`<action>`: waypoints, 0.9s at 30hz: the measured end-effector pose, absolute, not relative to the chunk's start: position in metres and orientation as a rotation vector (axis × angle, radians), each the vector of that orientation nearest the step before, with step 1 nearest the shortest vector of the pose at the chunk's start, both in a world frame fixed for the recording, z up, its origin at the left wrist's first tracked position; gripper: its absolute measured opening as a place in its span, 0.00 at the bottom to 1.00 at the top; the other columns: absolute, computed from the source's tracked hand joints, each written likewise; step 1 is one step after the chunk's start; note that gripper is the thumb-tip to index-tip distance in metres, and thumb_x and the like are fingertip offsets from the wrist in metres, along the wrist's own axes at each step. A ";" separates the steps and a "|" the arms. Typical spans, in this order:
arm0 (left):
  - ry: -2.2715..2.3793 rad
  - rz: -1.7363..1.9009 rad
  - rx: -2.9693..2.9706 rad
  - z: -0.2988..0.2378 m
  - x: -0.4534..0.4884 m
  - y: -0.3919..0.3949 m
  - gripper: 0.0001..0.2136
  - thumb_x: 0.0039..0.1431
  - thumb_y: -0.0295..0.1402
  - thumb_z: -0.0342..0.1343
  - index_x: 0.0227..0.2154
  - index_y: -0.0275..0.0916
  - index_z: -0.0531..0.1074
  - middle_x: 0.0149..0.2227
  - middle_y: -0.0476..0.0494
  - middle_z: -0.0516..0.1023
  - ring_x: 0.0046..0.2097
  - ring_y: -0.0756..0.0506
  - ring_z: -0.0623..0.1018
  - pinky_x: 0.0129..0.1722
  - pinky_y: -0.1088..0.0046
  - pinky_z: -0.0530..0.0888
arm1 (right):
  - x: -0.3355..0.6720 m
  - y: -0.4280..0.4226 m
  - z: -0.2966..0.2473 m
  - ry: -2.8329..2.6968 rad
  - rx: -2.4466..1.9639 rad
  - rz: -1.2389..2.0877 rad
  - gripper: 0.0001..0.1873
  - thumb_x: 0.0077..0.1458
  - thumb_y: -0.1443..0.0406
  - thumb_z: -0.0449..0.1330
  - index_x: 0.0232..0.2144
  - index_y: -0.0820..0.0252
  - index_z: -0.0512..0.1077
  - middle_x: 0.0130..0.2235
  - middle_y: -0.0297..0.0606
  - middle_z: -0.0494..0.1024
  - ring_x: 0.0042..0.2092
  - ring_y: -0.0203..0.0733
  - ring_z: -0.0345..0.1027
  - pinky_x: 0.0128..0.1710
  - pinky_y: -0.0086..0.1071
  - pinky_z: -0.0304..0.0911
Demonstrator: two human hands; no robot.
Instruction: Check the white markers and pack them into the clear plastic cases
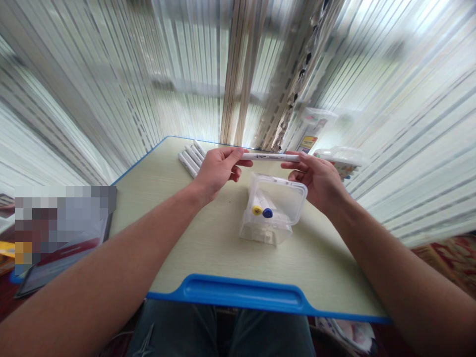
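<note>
A white marker pen (269, 156) with small dark print lies level between my two hands, above the far part of the table. My left hand (219, 168) pinches its left end between thumb and fingers. Around its right end, the fingers of my right hand (318, 176) are closed. Below the pen, a clear plastic box (266, 233) lies on the table with its open end towards me. Inside it are markers with a yellow end (257, 210) and a blue end (267, 213). Beside my left hand several white markers (190, 161) lie in a row, partly hidden by it.
The pale table (178, 248) has a blue rim with a blue pen tray (241, 292) at the near edge. Clear plastic packaging (316, 126) stands at the back right, near another clear pack (344, 158). Striped curtains (186, 74) hang right behind the table.
</note>
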State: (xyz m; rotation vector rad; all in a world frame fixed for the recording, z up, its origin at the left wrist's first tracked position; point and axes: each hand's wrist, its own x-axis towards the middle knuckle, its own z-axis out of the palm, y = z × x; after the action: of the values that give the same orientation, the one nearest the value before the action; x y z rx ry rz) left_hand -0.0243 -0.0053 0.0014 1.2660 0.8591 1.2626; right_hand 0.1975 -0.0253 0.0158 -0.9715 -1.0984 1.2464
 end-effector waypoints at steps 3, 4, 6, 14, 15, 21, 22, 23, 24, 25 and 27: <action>0.858 1.263 1.273 0.002 -0.025 -0.006 0.12 0.60 0.38 0.57 0.38 0.33 0.77 0.33 0.41 0.81 0.20 0.57 0.67 0.22 0.79 0.66 | 0.197 -0.025 0.015 -1.128 -0.973 1.214 0.08 0.53 0.63 0.64 0.34 0.61 0.78 0.30 0.38 0.81 0.20 0.31 0.68 0.18 0.24 0.62; 0.861 1.261 1.286 0.002 -0.025 -0.006 0.12 0.60 0.38 0.58 0.37 0.33 0.77 0.33 0.41 0.81 0.20 0.58 0.67 0.22 0.80 0.66 | 0.197 -0.025 0.014 -1.139 -0.973 1.204 0.07 0.51 0.62 0.66 0.33 0.60 0.78 0.29 0.37 0.81 0.20 0.30 0.68 0.18 0.24 0.62; 0.870 1.257 1.328 0.002 -0.024 -0.007 0.11 0.57 0.37 0.61 0.35 0.32 0.76 0.31 0.43 0.80 0.20 0.58 0.67 0.21 0.80 0.65 | 0.196 -0.025 0.012 -1.161 -0.973 1.185 0.08 0.47 0.63 0.69 0.31 0.60 0.77 0.27 0.36 0.80 0.20 0.30 0.66 0.18 0.23 0.60; 0.903 1.246 1.504 -0.001 -0.022 -0.009 0.16 0.47 0.41 0.68 0.33 0.32 0.76 0.24 0.48 0.75 0.20 0.56 0.66 0.18 0.80 0.61 | 0.197 -0.021 0.004 -1.253 -0.948 1.105 0.13 0.40 0.63 0.74 0.27 0.60 0.76 0.20 0.31 0.74 0.20 0.30 0.64 0.18 0.25 0.58; 0.903 1.247 1.509 -0.001 -0.022 -0.009 0.17 0.46 0.41 0.68 0.33 0.32 0.76 0.23 0.48 0.75 0.20 0.56 0.66 0.18 0.80 0.61 | 0.197 -0.021 0.004 -1.254 -0.945 1.110 0.13 0.40 0.63 0.74 0.27 0.60 0.76 0.20 0.31 0.74 0.20 0.31 0.64 0.18 0.25 0.58; 0.884 1.254 1.433 0.000 -0.023 -0.008 0.16 0.48 0.40 0.67 0.33 0.32 0.76 0.26 0.46 0.77 0.19 0.57 0.66 0.19 0.80 0.63 | 0.196 -0.023 0.008 -1.207 -0.972 1.167 0.13 0.43 0.60 0.72 0.29 0.60 0.75 0.25 0.34 0.78 0.20 0.29 0.65 0.18 0.23 0.59; 0.874 1.254 1.407 0.000 -0.023 -0.008 0.15 0.50 0.39 0.66 0.34 0.32 0.76 0.27 0.45 0.78 0.19 0.57 0.66 0.20 0.80 0.64 | 0.196 -0.024 0.009 -1.192 -0.979 1.182 0.13 0.44 0.60 0.71 0.29 0.60 0.75 0.26 0.35 0.78 0.20 0.29 0.66 0.18 0.23 0.60; 0.867 1.255 1.380 0.001 -0.023 -0.008 0.14 0.51 0.39 0.66 0.34 0.32 0.76 0.28 0.45 0.78 0.19 0.58 0.66 0.20 0.80 0.64 | 0.197 -0.024 0.010 -1.178 -0.984 1.194 0.12 0.46 0.59 0.70 0.30 0.60 0.75 0.26 0.35 0.79 0.20 0.30 0.66 0.17 0.23 0.60; 0.867 1.256 1.354 0.001 -0.023 -0.007 0.13 0.52 0.38 0.65 0.35 0.32 0.76 0.29 0.44 0.79 0.19 0.58 0.66 0.20 0.80 0.65 | 0.197 -0.024 0.011 -1.165 -0.988 1.202 0.11 0.47 0.60 0.69 0.31 0.60 0.75 0.27 0.36 0.80 0.20 0.30 0.67 0.17 0.23 0.61; 0.874 1.256 1.329 0.001 -0.023 -0.007 0.12 0.54 0.36 0.63 0.36 0.32 0.76 0.30 0.44 0.79 0.19 0.58 0.66 0.21 0.80 0.65 | 0.197 -0.024 0.012 -1.153 -0.988 1.209 0.11 0.48 0.60 0.68 0.32 0.61 0.76 0.28 0.37 0.80 0.20 0.31 0.67 0.17 0.24 0.61; 0.892 1.249 1.287 0.002 -0.022 -0.007 0.10 0.58 0.34 0.60 0.38 0.33 0.75 0.32 0.42 0.80 0.19 0.58 0.66 0.21 0.80 0.65 | 0.197 -0.025 0.013 -1.127 -0.980 1.232 0.09 0.51 0.62 0.65 0.34 0.62 0.76 0.30 0.38 0.81 0.20 0.31 0.68 0.18 0.24 0.63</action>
State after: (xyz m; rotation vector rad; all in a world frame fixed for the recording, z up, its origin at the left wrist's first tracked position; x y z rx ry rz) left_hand -0.0224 -0.0074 0.0018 1.2872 0.8924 1.2487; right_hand 0.1971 -0.0247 0.0133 -0.9802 -1.1273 1.2319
